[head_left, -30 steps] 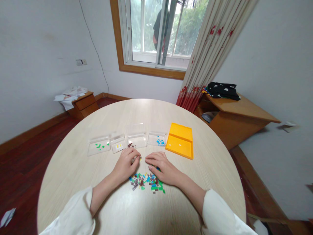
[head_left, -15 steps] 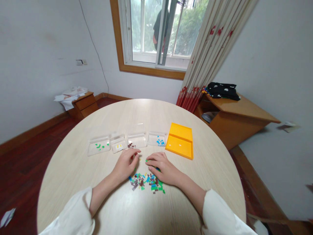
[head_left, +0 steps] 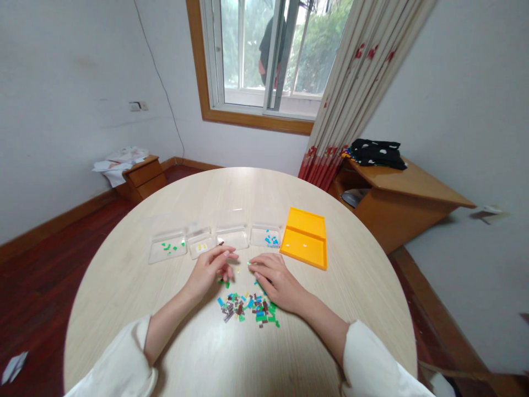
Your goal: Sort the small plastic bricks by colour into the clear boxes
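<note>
- Bricks [head_left: 259,317]: loose pile on table [head_left: 206,358], near side of both hands; long axes at mixed angles. Too jumbled to count.
- Left hand [head_left: 210,269]: digits parted, loosely curled, beside green bits [head_left: 227,285].
- Right hand [head_left: 278,279]: palm down, fingers bent; cannot tell if gripping.
- Clear boxes [head_left: 239,241]: four, in a row.
- Yellow box [head_left: 312,252]: one, open; two white bits [head_left: 305,246].

Worn on the head, the camera looks forward and down across the table [head_left: 248,364] from its near side. The left hand [head_left: 210,269] and right hand [head_left: 275,277] sit close, below mid-view; farther off, the window [head_left: 252,55] fills the top centre.
</note>
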### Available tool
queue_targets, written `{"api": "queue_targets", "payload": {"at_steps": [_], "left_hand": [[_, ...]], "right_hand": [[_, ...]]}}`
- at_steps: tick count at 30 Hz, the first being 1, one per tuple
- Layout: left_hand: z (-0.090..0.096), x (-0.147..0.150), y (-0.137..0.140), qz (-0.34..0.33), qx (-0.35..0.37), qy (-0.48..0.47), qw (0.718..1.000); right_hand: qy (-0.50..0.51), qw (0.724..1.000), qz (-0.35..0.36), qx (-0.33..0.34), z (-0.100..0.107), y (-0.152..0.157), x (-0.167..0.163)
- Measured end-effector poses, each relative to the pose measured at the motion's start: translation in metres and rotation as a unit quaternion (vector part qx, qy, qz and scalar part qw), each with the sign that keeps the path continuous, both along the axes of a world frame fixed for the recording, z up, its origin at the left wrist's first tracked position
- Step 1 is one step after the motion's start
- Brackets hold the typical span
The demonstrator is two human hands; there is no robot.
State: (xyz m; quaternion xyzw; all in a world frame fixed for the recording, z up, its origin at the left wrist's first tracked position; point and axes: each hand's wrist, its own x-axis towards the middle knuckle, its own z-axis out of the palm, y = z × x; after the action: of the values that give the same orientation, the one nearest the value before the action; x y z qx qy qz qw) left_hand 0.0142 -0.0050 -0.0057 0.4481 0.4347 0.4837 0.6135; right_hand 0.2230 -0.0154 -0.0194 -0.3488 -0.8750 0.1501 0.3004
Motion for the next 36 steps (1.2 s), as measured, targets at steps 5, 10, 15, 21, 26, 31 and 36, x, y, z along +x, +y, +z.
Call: {"api": "queue_targets", "payload": {"at_steps": [5,10,15,21,26,31,36], "left_hand": [[-0.003,-0.002,0.002,-0.053,-0.081,-0.104,0.990],[-0.006,-0.002,0.002,-0.082,-0.131,-0.129,0.980],[-0.006,0.000,0.000,-0.096,-0.151,-0.144,0.973],[-0.010,-0.001,0.001,-0.115,-0.148,-0.153,0.970],[-0.009,-0.001,0.001,-0.110,-0.143,-0.158,0.971],[-0.005,-0.004,0.003,-0.090,-0.139,-0.152,0.974],[0.011,-0.019,0.009,-0.049,-0.123,-0.150,0.980]], "right_hand": [[0.031,0.999,-0.020,0.027,0.000,0.001,0.001],[0.034,0.999,0.010,0.029,0.005,-0.002,0.000],[0.031,0.998,0.050,0.009,0.008,-0.005,-0.002],[0.039,0.998,0.055,0.002,0.006,-0.004,-0.002],[0.050,0.998,0.048,0.008,0.003,-0.003,-0.001],[0.062,0.997,0.038,0.021,0.004,-0.003,0.000],[0.067,0.997,0.029,0.028,0.004,-0.002,0.000]]}}
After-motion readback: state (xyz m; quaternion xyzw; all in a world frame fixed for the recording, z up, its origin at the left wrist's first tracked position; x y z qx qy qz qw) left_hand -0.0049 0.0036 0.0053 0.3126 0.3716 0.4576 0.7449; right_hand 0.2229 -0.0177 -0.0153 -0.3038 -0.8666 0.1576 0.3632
